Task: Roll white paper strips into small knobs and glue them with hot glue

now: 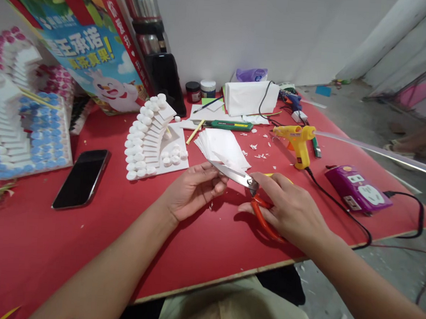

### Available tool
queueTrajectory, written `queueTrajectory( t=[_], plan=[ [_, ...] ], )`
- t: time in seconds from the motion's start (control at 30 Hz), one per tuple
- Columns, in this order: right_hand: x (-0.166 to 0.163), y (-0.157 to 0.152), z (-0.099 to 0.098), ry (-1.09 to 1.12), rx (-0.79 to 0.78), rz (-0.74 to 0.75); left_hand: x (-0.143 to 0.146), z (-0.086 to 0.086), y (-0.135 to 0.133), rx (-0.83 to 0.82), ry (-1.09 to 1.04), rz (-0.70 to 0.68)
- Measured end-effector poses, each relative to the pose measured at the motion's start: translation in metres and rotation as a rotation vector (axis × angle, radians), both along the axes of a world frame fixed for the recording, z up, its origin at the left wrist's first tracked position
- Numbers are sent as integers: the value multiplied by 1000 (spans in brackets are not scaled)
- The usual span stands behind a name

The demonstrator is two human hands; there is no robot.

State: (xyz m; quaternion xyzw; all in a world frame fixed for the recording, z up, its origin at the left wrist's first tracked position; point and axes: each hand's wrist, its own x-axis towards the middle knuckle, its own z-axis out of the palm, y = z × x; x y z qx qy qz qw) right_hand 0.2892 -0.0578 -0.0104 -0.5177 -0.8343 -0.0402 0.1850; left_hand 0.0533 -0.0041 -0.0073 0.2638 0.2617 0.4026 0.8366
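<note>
My right hand (289, 208) is closed round the red handles of a pair of scissors (247, 190). The steel blades point left, into a fanned stack of white foam sheets (222, 148). My left hand (193, 189) pinches the near end of that stack, fingers curled round it. Both hands hover just above the red table (201, 244), near its front edge. Small white offcuts (258, 150) lie on the table beyond the sheets.
A white foam stair model (153, 135) stands left of the sheets, a black phone (81, 177) further left. A yellow glue gun (298, 140), purple power strip (357, 188) and cables lie at right. Foam models with blue and pink dots (25, 116), a printed box, a flask and paint jars are behind.
</note>
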Motion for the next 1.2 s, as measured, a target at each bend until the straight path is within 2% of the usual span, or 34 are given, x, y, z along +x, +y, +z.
queueTrajectory(
  t=[0.3,0.63,1.0,1.2],
  plan=[
    [-2,0,6,-2,-6,-7,1,1,0,55,20,3],
    [-1,-1,0,21,17,-3,-1,-4,1,58,28,-29],
    [10,-8,-2,14,13,18,1,0,0,77,66,-108],
    [10,-11,0,129,-54,45,2,1,-1,82,42,-126]
  ],
)
